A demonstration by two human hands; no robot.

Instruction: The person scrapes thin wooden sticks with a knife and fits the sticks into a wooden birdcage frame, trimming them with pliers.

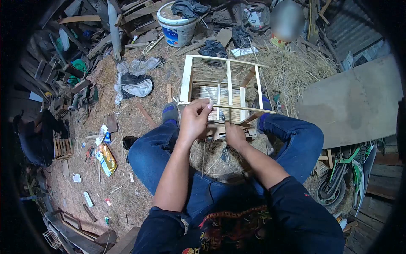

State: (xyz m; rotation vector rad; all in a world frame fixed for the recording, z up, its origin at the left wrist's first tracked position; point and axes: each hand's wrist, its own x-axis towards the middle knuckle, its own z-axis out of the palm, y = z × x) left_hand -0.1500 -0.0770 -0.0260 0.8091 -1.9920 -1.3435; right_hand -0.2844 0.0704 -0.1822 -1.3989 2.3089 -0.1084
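Between my knees stands a small cage-like frame of pale wooden slats (229,82), its inside lined with thin rods or strips. A thin wooden strip (247,109) runs across its near side. My left hand (195,119) is closed at the near left corner, thumb and fingers pinched on the strip. Just below the strip, my right hand (235,134) reaches into the near side with its fingers curled. What those fingers hold, if anything, is hidden.
A white bucket (176,31) stands behind the frame, with straw (292,67) to its right. A large board (353,103) lies at right above a green motorbike (349,169). A yellow packet (106,158) and scraps litter the left floor. Another person (36,135) is at far left.
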